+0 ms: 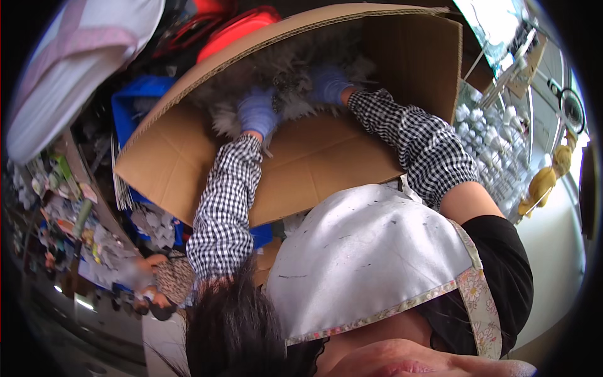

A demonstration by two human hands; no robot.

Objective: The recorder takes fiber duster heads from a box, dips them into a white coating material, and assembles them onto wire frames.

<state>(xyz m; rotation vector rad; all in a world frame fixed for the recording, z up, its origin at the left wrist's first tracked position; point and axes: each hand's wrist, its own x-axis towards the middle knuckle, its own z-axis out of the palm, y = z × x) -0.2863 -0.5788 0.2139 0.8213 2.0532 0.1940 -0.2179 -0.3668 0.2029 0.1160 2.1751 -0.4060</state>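
A large open cardboard box (295,182) stands in front of me, with both my arms reaching down into it. Inside lies a fluffy mass of white-grey feathery material (292,91), somewhat blurred and dim. My left hand (256,113), in a blue-violet glove, presses into the near left side of the fluff. My right hand (329,85), gloved the same way, is at its right side, slightly farther in. The fingers of both hands are sunk in the fluff or smeared, so their grip is hidden. Checked black-and-white sleeves cover my forearms.
Left of the box is a blue crate (129,103), and red items (235,28) lie beyond its far wall. A white bundle with a pink band (81,63) hangs at upper left. Several clear-wrapped pale pieces (493,141) stand at right. Other people (166,283) are at lower left.
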